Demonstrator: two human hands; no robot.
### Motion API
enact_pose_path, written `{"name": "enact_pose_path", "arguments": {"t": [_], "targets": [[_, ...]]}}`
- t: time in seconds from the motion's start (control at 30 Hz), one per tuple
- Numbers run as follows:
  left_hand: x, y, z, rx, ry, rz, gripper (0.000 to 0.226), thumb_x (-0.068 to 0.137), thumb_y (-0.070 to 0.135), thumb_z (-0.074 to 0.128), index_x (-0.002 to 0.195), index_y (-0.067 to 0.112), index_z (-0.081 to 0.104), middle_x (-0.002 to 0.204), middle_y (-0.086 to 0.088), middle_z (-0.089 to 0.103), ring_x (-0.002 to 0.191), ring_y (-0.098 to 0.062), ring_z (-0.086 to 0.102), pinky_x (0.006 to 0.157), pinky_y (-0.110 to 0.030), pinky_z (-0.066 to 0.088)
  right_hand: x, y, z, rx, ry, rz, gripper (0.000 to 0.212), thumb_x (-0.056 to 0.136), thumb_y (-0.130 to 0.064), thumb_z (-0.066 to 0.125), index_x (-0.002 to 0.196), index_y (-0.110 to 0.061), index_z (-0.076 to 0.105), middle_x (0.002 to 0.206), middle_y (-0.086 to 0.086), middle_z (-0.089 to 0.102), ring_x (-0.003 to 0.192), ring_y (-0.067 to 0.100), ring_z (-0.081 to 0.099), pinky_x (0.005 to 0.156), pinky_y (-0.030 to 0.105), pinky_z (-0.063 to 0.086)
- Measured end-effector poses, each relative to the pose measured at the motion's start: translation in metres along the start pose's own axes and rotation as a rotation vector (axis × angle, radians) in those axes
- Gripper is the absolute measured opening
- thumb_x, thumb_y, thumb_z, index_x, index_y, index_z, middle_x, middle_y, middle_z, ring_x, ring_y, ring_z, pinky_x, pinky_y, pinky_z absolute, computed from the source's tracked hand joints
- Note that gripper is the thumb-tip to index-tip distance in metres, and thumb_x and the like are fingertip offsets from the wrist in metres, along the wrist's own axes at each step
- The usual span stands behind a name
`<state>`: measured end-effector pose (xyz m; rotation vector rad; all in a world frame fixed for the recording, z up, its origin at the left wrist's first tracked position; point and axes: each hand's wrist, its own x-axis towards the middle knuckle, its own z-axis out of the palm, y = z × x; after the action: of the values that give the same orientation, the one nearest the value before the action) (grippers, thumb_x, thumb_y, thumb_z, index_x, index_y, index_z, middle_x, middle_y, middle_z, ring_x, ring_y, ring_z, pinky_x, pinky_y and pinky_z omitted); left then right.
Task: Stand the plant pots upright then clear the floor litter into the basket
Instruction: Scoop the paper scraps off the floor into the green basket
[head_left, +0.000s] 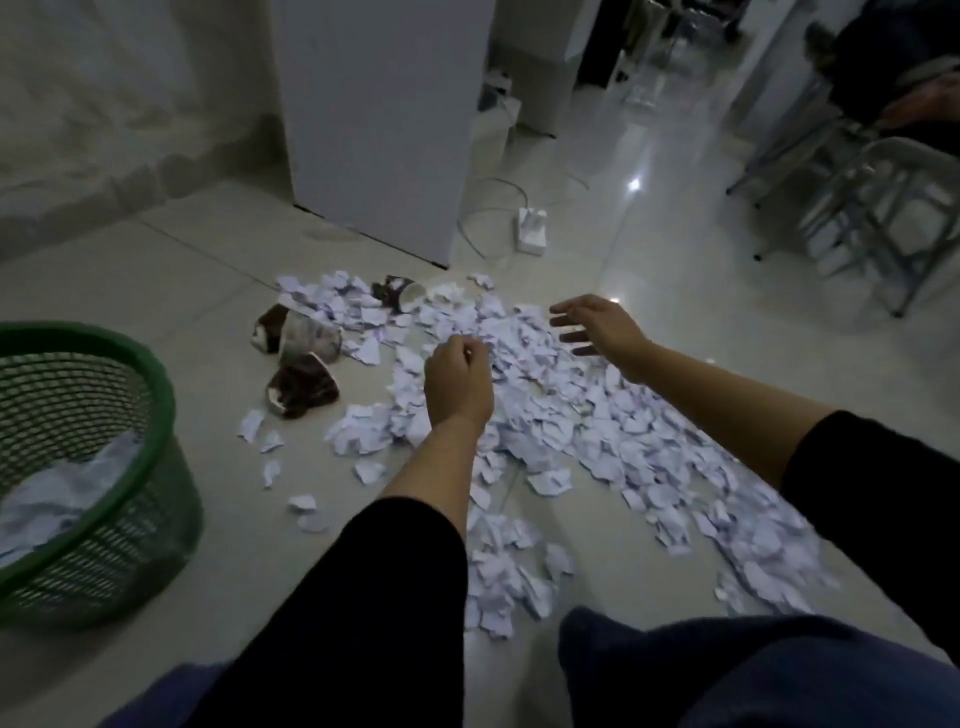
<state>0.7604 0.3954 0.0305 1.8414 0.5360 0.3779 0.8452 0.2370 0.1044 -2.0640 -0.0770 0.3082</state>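
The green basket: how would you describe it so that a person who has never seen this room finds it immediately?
Look at the pale tiled floor, at its left edge, left of the spread of torn paper scraps. The green basket stands there, round, with mesh walls and crumpled paper inside. It is the only green thing and the only upright container.

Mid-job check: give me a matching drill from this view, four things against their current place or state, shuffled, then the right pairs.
Things:
1. green basket
2. brown pots
3. left hand
4. right hand

States:
A. fingers spread, open above the paper scraps
B. lying tipped over on the floor
C. pinching a scrap over the pile
D. at the left, some paper inside

Pairs: 1-D, 2-B, 3-C, 4-A
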Motion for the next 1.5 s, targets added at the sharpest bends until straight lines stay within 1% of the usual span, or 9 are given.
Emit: {"name": "enact_pose_path", "arguments": {"t": [0.3, 0.5, 0.63, 0.8, 1.1, 1.2, 1.3, 1.4, 1.5], "targets": [[-0.178, -0.126, 0.089, 0.59, -0.272, 0.214, 0.084, 0.075, 0.064, 0.045, 0.139, 0.011, 0.041, 0.143, -0.014, 0.041, 0.137, -0.032, 0.032, 0.116, -0.045, 0.019, -0.083, 0.214, -0.065, -0.191, 0.314, 0.025, 0.02, 0.098, -0.011, 0.048, 0.107, -0.019, 0.064, 0.116, 0.0, 0.063, 0.108, 0.015, 0.057, 0.087, 0.026, 0.041], [-0.199, -0.159, 0.105, 0.862, -0.234, 0.139, 0.101, 0.068, 0.08, 0.03, 0.149, 0.021, 0.031, 0.157, -0.019, 0.016, 0.145, -0.038, 0.012, 0.112, -0.059, -0.002, -0.133, 0.33, -0.113, -0.428, 0.756, 0.177, 0.03, 0.085, -0.018, 0.063, 0.115, -0.015, 0.062, 0.125, 0.008, 0.059, 0.119, 0.027, 0.053, 0.101, 0.037, 0.039], [-0.198, -0.164, 0.122, 0.883, -0.291, 0.111, 0.099, 0.074, 0.084, 0.007, 0.151, 0.024, 0.023, 0.158, -0.018, 0.011, 0.146, -0.036, 0.01, 0.111, -0.064, 0.004, -0.162, 0.385, -0.133, -0.52, 0.956, 0.578, 0.048, 0.09, -0.032, 0.06, 0.137, -0.025, 0.049, 0.154, 0.008, 0.034, 0.145, 0.028, 0.025, 0.117, 0.055, 0.006], [-0.189, -0.15, 0.156, 0.802, -0.29, 0.182, 0.094, 0.074, 0.072, 0.036, 0.153, 0.025, 0.015, 0.159, -0.017, 0.002, 0.147, -0.034, 0.004, 0.115, -0.059, 0.004, -0.16, 0.414, -0.127, -0.444, 0.872, 0.607, 0.049, 0.099, -0.034, 0.045, 0.147, -0.026, 0.036, 0.16, 0.007, 0.026, 0.149, 0.028, 0.017, 0.119, 0.054, 0.004], [-0.177, -0.126, 0.193, 0.587, -0.408, 0.21, 0.095, 0.082, 0.064, 0.055, 0.151, 0.034, -0.003, 0.156, 0.001, -0.025, 0.145, -0.018, -0.022, 0.118, -0.049, -0.008, -0.114, 0.363, -0.088, -0.143, 0.607, -0.016, 0.036, 0.099, -0.033, 0.044, 0.134, -0.027, 0.052, 0.153, -0.002, 0.038, 0.139, 0.012, 0.036, 0.11, 0.03, 0.033], [-0.179, -0.113, 0.195, 0.62, -0.414, 0.193, 0.091, 0.082, 0.071, 0.043, 0.15, 0.037, -0.008, 0.156, 0.002, -0.025, 0.144, -0.018, -0.024, 0.117, -0.048, -0.011, -0.105, 0.355, -0.112, -0.294, 0.858, -0.16, 0.039, 0.089, -0.029, 0.042, 0.117, -0.023, 0.069, 0.134, 0.009, 0.057, 0.126, 0.023, 0.049, 0.105, 0.044, 0.041], [-0.176, -0.101, 0.201, 0.608, -0.383, 0.174, 0.087, 0.078, 0.078, 0.026, 0.149, 0.039, -0.007, 0.157, 0.002, -0.023, 0.143, -0.018, -0.026, 0.115, -0.051, -0.015, -0.084, 0.363, -0.154, -0.29, 1.02, -0.025, 0.041, 0.084, -0.027, 0.051, 0.122, -0.038, 0.061, 0.134, 0.009, 0.053, 0.127, 0.029, 0.049, 0.106, 0.056, 0.038], [-0.167, -0.092, 0.214, 0.524, -0.386, 0.191, 0.085, 0.078, 0.077, 0.027, 0.149, 0.041, -0.003, 0.158, 0.004, -0.019, 0.144, -0.017, -0.024, 0.116, -0.05, -0.014, -0.061, 0.382, -0.184, -0.39, 0.895, 0.236, 0.04, 0.09, -0.037, 0.056, 0.129, -0.031, 0.057, 0.151, 0.005, 0.037, 0.143, 0.03, 0.029, 0.116, 0.058, 0.012], [-0.163, -0.083, 0.23, 0.444, -0.37, 0.212, 0.082, 0.082, 0.07, 0.04, 0.15, 0.04, 0.002, 0.159, 0.004, -0.014, 0.146, -0.018, -0.018, 0.117, -0.048, -0.011, -0.053, 0.393, -0.184, -0.289, 0.713, 0.208, 0.049, 0.091, -0.052, 0.043, 0.129, -0.026, 0.059, 0.146, 0.007, 0.047, 0.137, 0.029, 0.039, 0.113, 0.057, 0.026]]}}
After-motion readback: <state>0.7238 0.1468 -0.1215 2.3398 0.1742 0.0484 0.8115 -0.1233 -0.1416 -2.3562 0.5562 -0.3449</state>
